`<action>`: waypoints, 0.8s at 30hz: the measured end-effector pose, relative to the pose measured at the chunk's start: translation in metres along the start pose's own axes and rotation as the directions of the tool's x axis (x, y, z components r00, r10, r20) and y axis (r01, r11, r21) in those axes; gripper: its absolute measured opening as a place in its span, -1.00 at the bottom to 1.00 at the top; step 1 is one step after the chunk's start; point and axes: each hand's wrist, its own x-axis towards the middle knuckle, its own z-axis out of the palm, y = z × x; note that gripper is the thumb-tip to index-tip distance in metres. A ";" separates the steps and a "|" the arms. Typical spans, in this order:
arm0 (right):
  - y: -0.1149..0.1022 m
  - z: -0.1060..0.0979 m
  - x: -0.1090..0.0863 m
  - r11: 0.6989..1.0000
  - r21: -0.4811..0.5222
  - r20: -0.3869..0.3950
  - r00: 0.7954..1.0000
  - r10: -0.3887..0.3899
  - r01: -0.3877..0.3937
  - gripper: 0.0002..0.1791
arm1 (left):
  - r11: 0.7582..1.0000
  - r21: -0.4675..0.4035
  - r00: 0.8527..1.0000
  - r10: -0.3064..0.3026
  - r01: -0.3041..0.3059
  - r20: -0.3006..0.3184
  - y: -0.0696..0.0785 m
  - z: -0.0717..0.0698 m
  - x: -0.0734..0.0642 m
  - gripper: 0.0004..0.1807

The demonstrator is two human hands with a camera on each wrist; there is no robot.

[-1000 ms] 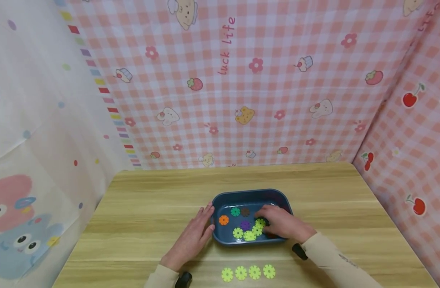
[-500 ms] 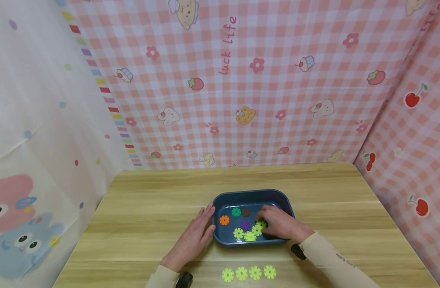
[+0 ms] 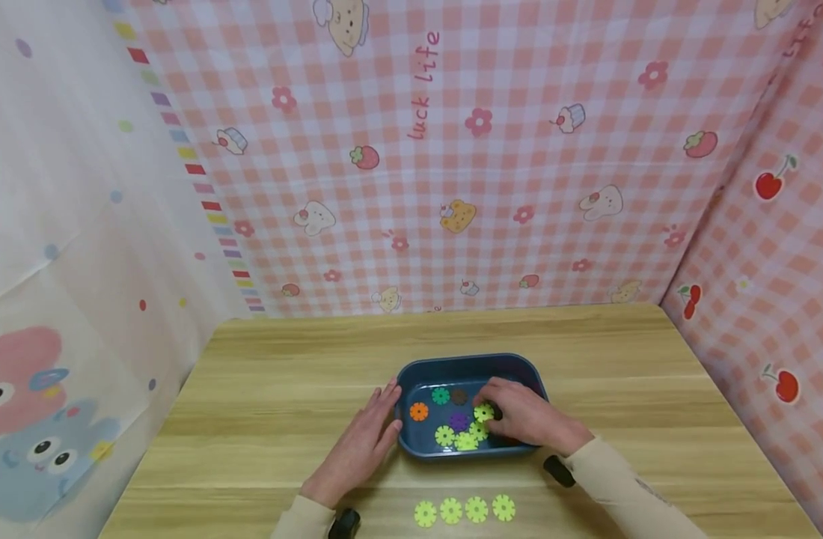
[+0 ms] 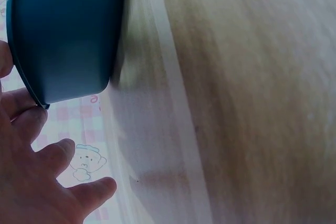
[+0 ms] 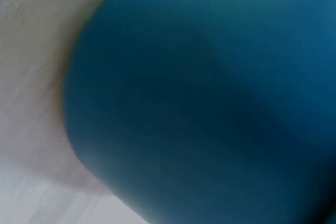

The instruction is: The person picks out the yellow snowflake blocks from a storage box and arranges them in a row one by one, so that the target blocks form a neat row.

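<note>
A dark blue rectangular tray (image 3: 470,455) stands on the table with several notched plastic snowflake discs in it. My left hand (image 3: 359,438) lies along its left end, fingers fairly straight, fingertips right at the rim; in the left wrist view, the left hand (image 4: 39,156) has its fingers spread by the tray wall (image 4: 63,40). Reaching inside from the right, my right hand (image 3: 522,413) pinches a yellow-green snowflake disc (image 3: 482,412) between thumb and fingers. Other yellow-green discs (image 3: 444,436) lie in front of it, near a purple disc (image 3: 459,422). The tray's outer wall (image 5: 199,103) fills the right wrist view.
Inside the tray are also an orange disc (image 3: 419,412), a green disc (image 3: 441,396) and a brown disc (image 3: 459,397). Several yellow-green discs (image 3: 450,510) form a row on the wooden table (image 3: 283,389) in front of the tray. Patterned cloth (image 3: 411,180) hangs behind.
My right hand's fingers have closed on the yellow-green disc and shifted it slightly up and left in the head view. My left hand stays at the tray's end.
</note>
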 end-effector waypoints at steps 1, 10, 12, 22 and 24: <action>-0.001 -0.001 -0.001 1.000 0.000 -0.012 1.000 -0.013 0.013 -0.70 | 1.000 0.001 1.000 0.000 0.000 0.000 0.000 0.000 0.000 -0.38; -0.008 -0.010 -0.015 0.997 0.031 -0.095 0.993 -0.071 0.074 -0.72 | 1.000 -0.003 1.000 -0.004 0.004 -0.004 0.000 0.000 0.001 -0.38; -0.010 -0.011 -0.018 0.996 0.035 -0.108 0.991 -0.080 0.084 -0.72 | 1.000 -0.007 1.000 -0.004 0.003 -0.008 0.000 0.000 0.001 -0.38; -0.016 -0.013 -0.037 0.988 0.035 -0.167 0.976 -0.140 0.148 -0.72 | 1.000 0.000 1.000 0.012 -0.012 -0.026 0.000 0.000 0.000 -0.39; -0.017 -0.012 -0.041 0.987 0.021 -0.181 0.971 -0.154 0.160 -0.72 | 1.000 0.000 1.000 0.009 -0.009 -0.020 0.000 0.001 0.000 -0.39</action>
